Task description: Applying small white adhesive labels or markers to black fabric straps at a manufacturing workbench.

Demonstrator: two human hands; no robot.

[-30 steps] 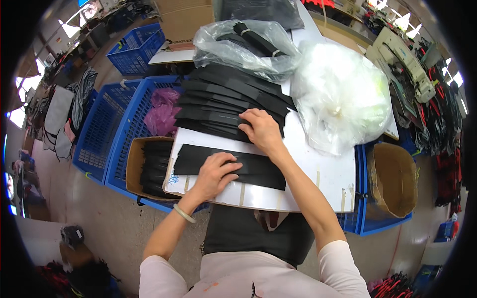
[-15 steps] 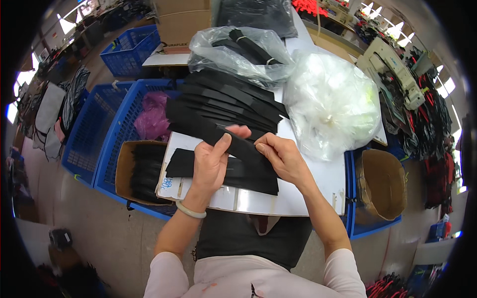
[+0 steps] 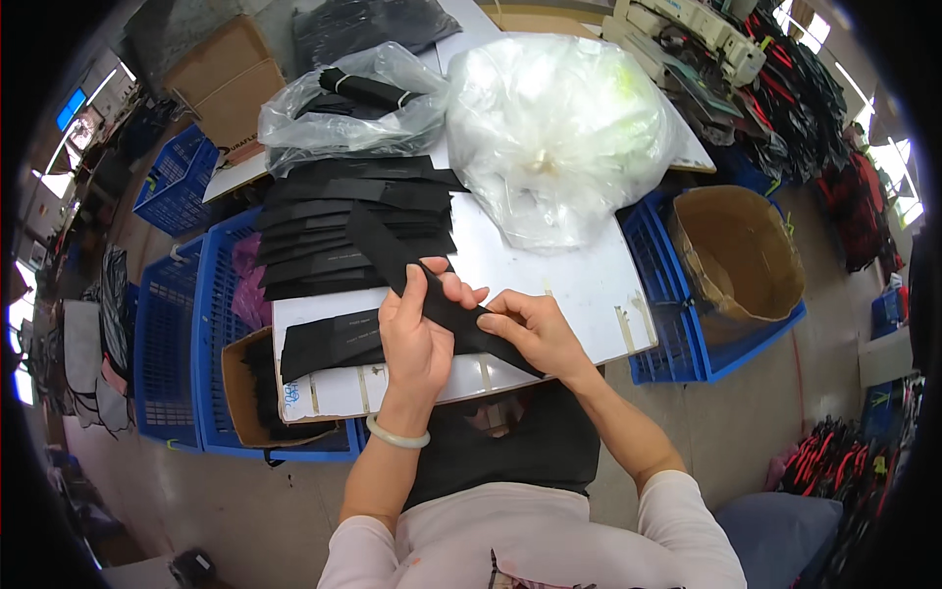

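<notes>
A black fabric strip (image 3: 379,243) is stretched slantwise between my hands over the table's near part. My left hand (image 3: 416,332) is closed around its middle, thumb on top. At the strip's lower right portion, my right hand (image 3: 535,334) pinches the edge between thumb and fingers. Just left of my left hand, more black strips (image 3: 329,342) lie flat near the table's front edge, partly covered by the hand. Beyond them is a fanned pile of black fabric strips (image 3: 319,263), overlapping in rows.
The white table (image 3: 589,294) carries a stuffed clear plastic bag (image 3: 549,128) and an open bag of bundled black strips (image 3: 285,123). Blue crates (image 3: 172,344) stand on the left; a blue crate holding a cardboard box (image 3: 741,255) is on the right. A sewing machine (image 3: 687,34) sits far right.
The view has turned, so the table and its contents appear shifted left. The strip in my hands now slopes more steeply. Both hands keep their hold on it.
</notes>
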